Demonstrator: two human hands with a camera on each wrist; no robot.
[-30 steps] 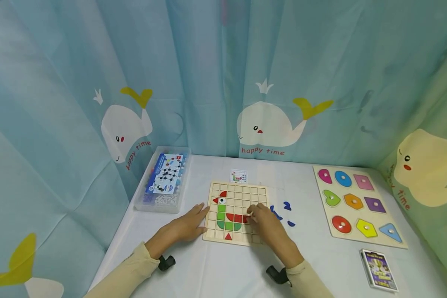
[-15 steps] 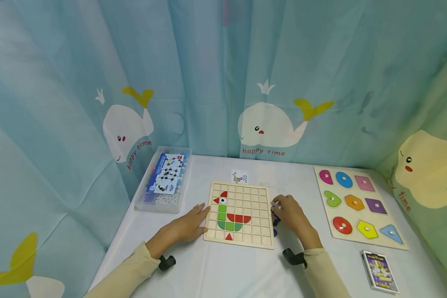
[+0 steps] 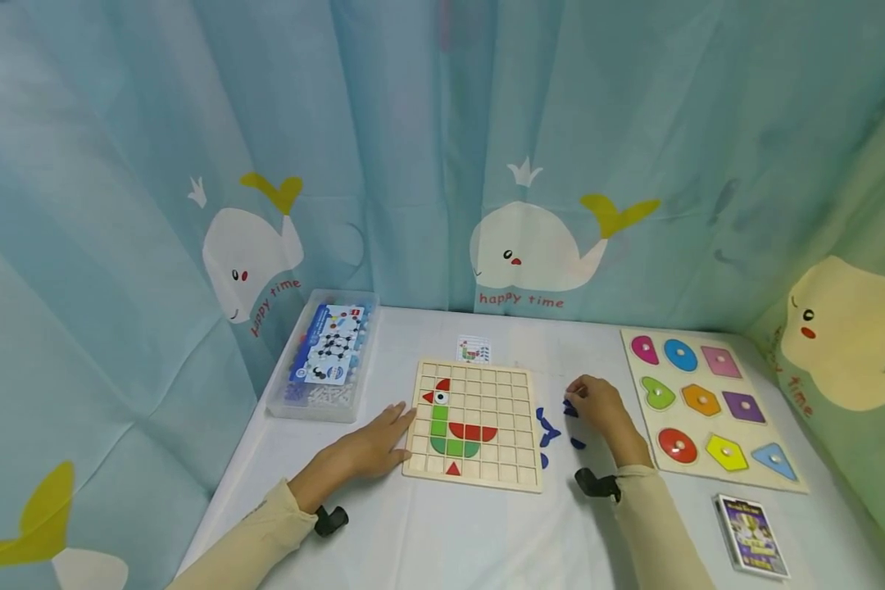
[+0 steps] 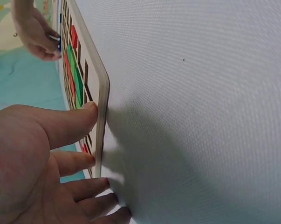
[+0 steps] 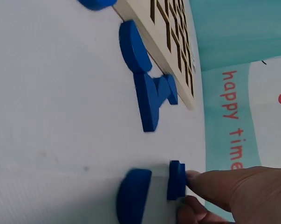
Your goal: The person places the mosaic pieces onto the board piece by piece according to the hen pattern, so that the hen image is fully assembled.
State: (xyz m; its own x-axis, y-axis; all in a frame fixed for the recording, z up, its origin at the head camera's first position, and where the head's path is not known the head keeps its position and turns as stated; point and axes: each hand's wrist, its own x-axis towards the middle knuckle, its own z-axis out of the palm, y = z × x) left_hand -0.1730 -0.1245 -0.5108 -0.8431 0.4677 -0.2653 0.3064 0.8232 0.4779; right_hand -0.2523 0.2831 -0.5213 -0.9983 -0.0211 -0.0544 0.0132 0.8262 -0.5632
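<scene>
A wooden grid board [image 3: 497, 392] lies on the white table, with red, green and white-eyed pieces forming a bird on its left part. My left hand [image 3: 372, 444] rests at the board's left edge; in the left wrist view the thumb [image 4: 75, 123] lies against the rim and the other fingers are loosely extended. To the right of the board, my right hand [image 3: 599, 407] pinches a small blue piece [image 5: 176, 180] between thumb and finger. A blue half-round piece [image 5: 133, 196] lies beside it. Several other blue pieces [image 3: 549, 433] lie along the board's right edge.
A small picture card [image 3: 474, 349] lies behind the board. At the back left stands a clear plastic box [image 3: 324, 348]. A knob puzzle board [image 3: 701, 401] with coloured shapes lies at right, and a card box [image 3: 751, 537] sits in front of it.
My right hand has moved right, from over the red pieces on the board, past its edge, to the blue pieces farther right. My left hand has stayed at the board's edge.
</scene>
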